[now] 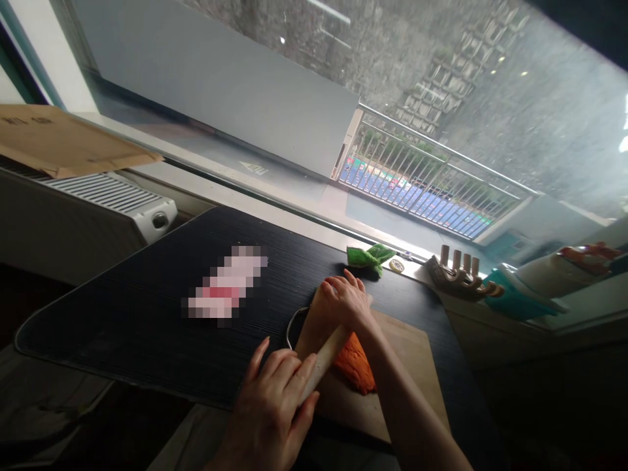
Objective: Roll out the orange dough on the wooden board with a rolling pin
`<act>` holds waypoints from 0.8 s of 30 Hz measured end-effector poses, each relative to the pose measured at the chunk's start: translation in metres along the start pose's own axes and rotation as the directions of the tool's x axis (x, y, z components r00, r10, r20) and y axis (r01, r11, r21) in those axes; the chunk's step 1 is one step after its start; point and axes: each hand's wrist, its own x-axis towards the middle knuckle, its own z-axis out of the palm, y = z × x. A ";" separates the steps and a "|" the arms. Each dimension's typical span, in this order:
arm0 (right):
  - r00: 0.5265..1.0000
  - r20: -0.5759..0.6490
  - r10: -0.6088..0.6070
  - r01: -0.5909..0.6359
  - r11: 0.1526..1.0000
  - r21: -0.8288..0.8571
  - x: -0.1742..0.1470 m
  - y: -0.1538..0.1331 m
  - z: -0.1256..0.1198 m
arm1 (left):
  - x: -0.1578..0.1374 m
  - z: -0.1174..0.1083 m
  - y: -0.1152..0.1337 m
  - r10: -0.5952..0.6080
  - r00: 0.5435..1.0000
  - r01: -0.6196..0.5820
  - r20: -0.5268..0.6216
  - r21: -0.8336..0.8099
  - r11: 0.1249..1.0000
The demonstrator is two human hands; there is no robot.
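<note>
A pale wooden rolling pin (pixel 324 361) lies slantwise across a wooden board (pixel 415 350). My left hand (pixel 275 396) holds the near end, its fingers over the pin and its thumb along the side. At the far end my right hand (pixel 347 302) rests on the pin, fingers bent over it; its grip underneath is partly hidden. A lump of orange dough-like material (pixel 357 367) lies on the board beside the pin, partly covered by the pin and my right forearm. A thin metal loop (pixel 289 327) sticks out from the board's left edge.
The board lies on a dark table (pixel 147 314). A blurred-out pink and white item (pixel 226 284) is on its left part. Near the window lie a crumpled green cloth (pixel 370 257) and a small round object (pixel 396 265). A brown pegged holder (pixel 456 278) stands right; a radiator (pixel 132 203) left.
</note>
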 end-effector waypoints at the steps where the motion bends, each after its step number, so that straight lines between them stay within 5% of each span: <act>1: 1.000 -0.004 -0.015 0.015 1.000 -0.003 -0.001 0.001 -0.001 | -0.001 0.000 0.001 -0.004 1.000 0.004 -0.011 -0.010 1.000; 7: 0.999 0.005 -0.047 0.047 0.998 -0.030 -0.060 0.049 -0.007 | -0.010 0.008 0.010 0.165 0.983 -0.170 -0.082 -0.055 0.984; 16: 0.996 0.020 -0.092 0.094 0.989 -0.111 -0.007 -0.002 0.004 | -0.010 0.011 0.012 -0.006 0.995 -0.002 -0.099 -0.081 0.997; 19: 0.993 0.029 -0.115 0.117 0.987 -0.105 -0.029 0.020 0.000 | -0.022 0.032 0.018 0.043 0.980 -0.062 -0.197 -0.090 0.994; 24: 0.994 0.019 -0.106 0.107 0.990 -0.088 -0.057 0.051 -0.003 | -0.028 0.046 0.025 0.115 0.973 -0.142 -0.202 -0.127 0.982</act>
